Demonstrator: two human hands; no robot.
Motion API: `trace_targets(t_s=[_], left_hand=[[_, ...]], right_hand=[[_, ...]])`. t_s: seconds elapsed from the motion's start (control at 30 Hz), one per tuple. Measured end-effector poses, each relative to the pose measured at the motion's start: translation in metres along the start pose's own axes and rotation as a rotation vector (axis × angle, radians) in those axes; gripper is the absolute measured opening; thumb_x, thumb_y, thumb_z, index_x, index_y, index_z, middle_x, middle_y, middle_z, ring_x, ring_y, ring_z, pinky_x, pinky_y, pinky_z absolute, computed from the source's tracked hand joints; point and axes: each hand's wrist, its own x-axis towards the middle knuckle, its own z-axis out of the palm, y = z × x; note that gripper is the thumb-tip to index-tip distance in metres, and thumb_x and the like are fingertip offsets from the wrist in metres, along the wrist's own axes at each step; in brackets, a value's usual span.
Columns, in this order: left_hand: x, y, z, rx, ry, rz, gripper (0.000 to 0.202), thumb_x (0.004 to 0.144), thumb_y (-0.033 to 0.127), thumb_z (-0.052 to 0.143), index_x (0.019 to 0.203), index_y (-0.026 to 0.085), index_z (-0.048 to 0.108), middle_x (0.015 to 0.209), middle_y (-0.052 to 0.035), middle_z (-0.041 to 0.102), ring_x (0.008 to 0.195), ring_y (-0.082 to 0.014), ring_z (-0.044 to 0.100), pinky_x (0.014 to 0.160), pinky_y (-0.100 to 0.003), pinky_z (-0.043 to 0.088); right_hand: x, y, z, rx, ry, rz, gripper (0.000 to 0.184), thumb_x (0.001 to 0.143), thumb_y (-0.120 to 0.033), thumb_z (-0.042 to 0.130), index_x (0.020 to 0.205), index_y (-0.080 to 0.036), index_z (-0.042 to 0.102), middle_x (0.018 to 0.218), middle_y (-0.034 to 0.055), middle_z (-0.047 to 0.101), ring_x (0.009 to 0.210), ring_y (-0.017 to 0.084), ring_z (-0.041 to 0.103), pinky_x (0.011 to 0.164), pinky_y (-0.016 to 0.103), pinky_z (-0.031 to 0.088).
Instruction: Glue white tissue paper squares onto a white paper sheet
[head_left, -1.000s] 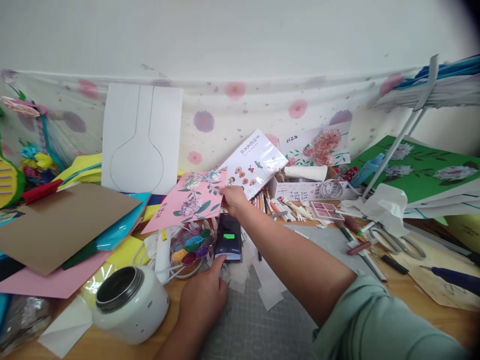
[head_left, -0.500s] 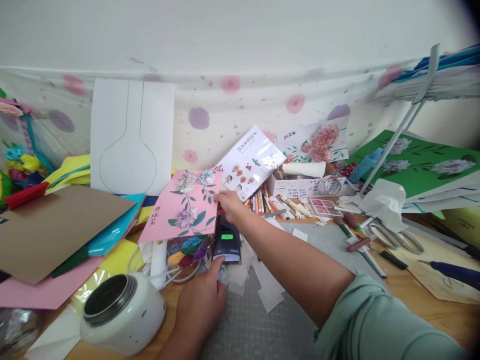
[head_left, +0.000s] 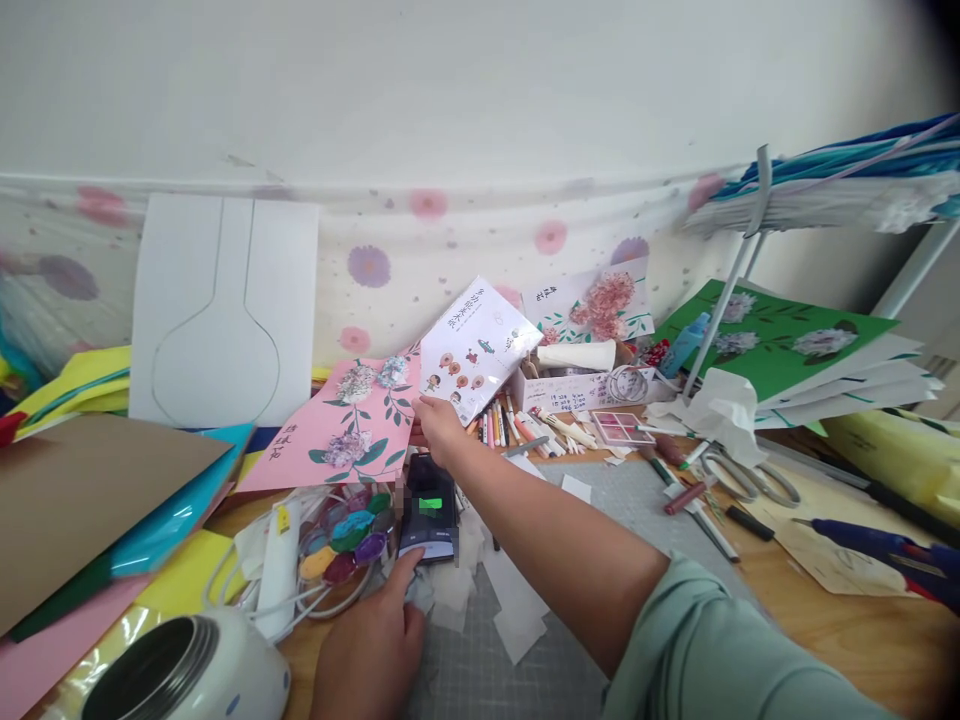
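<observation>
My right hand (head_left: pixel 439 430) reaches forward and pinches the right edge of a pink card (head_left: pixel 337 428) with paper flowers glued on it. The card rests tilted against the back wall. My left hand (head_left: pixel 371 648) lies low on the desk, its index finger stretched out onto the lower edge of a dark phone (head_left: pixel 429 506) whose screen shows a green bar. A round paint palette (head_left: pixel 346 520) with coloured wells sits just left of the phone. A white printed booklet (head_left: pixel 472 347) leans right behind my right hand.
A white jar (head_left: pixel 180 675) with a metal rim stands at front left beside brown, teal and pink paper sheets (head_left: pixel 97 490). Pens and crayons (head_left: pixel 525 425), scissors (head_left: pixel 750 480) and a glue gun (head_left: pixel 892 545) lie to the right. A rack leg (head_left: pixel 720 310) and green boards (head_left: pixel 780 335) stand at right.
The view has swung right and down, so everything shifted left in frame. My right hand keeps its hold on the pink card; my left finger stays on the phone.
</observation>
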Motion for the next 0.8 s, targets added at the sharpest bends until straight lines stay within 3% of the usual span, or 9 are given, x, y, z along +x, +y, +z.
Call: trace_targets(t_s=[0.1, 0.2, 0.33, 0.43, 0.57, 0.67, 0.8], left_hand=[[0.001, -0.001, 0.002, -0.002, 0.005, 0.010, 0.057, 0.084, 0.017, 0.032, 0.139, 0.026, 0.040, 0.096, -0.0084, 0.073, 0.089, -0.0255, 0.068, 0.073, -0.035, 0.047], [0.003, -0.004, 0.005, 0.000, 0.019, 0.026, 0.056, 0.084, 0.017, 0.031, 0.139, 0.026, 0.040, 0.095, -0.0085, 0.073, 0.087, -0.0261, 0.069, 0.072, -0.036, 0.047], [0.004, -0.005, 0.006, 0.018, 0.022, 0.010, 0.055, 0.086, 0.019, 0.027, 0.139, 0.028, 0.039, 0.092, -0.0077, 0.073, 0.085, -0.0266, 0.069, 0.071, -0.036, 0.046], [0.005, -0.004, 0.005, 0.024, 0.013, -0.001, 0.055, 0.086, 0.021, 0.027, 0.140, 0.027, 0.038, 0.089, -0.0071, 0.073, 0.084, -0.0268, 0.069, 0.071, -0.036, 0.046], [0.008, -0.005, 0.005, 0.021, 0.013, 0.008, 0.054, 0.086, 0.023, 0.027, 0.139, 0.028, 0.039, 0.085, -0.0052, 0.072, 0.083, -0.0270, 0.068, 0.069, -0.035, 0.046], [0.012, -0.009, 0.007, 0.010, 0.034, 0.027, 0.053, 0.086, 0.026, 0.028, 0.137, 0.026, 0.041, 0.084, -0.0065, 0.071, 0.080, -0.0275, 0.068, 0.067, -0.034, 0.046], [0.014, -0.013, 0.012, -0.048, 0.089, 0.030, 0.051, 0.085, 0.028, 0.031, 0.134, 0.027, 0.045, 0.078, -0.0059, 0.069, 0.074, -0.0267, 0.067, 0.067, -0.034, 0.046]], right_hand=[[-0.017, -0.003, -0.019, -0.015, 0.009, 0.076, 0.033, 0.091, -0.034, 0.053, 0.118, -0.015, 0.054, 0.114, 0.0085, 0.059, 0.095, 0.019, 0.060, 0.080, 0.039, 0.052], [-0.041, -0.004, -0.053, -0.067, 0.061, 0.102, 0.032, 0.091, -0.033, 0.053, 0.117, -0.015, 0.055, 0.111, 0.0079, 0.060, 0.092, 0.018, 0.061, 0.078, 0.038, 0.053], [-0.082, -0.004, -0.124, -0.158, 0.142, 0.104, 0.023, 0.089, -0.029, 0.056, 0.104, -0.013, 0.060, 0.098, 0.0049, 0.063, 0.082, 0.014, 0.062, 0.073, 0.033, 0.053], [-0.116, -0.008, -0.185, -0.212, 0.267, 0.086, 0.008, 0.082, -0.017, 0.061, 0.088, -0.012, 0.063, 0.081, 0.0029, 0.066, 0.071, 0.011, 0.061, 0.071, 0.027, 0.051], [-0.165, -0.015, -0.255, -0.299, 0.460, 0.064, 0.014, 0.079, -0.021, 0.056, 0.090, -0.015, 0.062, 0.081, 0.0052, 0.068, 0.067, 0.011, 0.062, 0.066, 0.026, 0.050], [-0.208, -0.012, -0.283, -0.440, 0.534, 0.044, 0.021, 0.077, -0.028, 0.054, 0.092, -0.016, 0.063, 0.081, 0.0062, 0.069, 0.067, 0.014, 0.063, 0.063, 0.028, 0.050], [-0.262, 0.007, -0.293, -0.714, 0.538, -0.005, 0.023, 0.076, -0.032, 0.056, 0.089, -0.018, 0.067, 0.081, 0.0052, 0.069, 0.076, 0.020, 0.063, 0.073, 0.034, 0.049]])
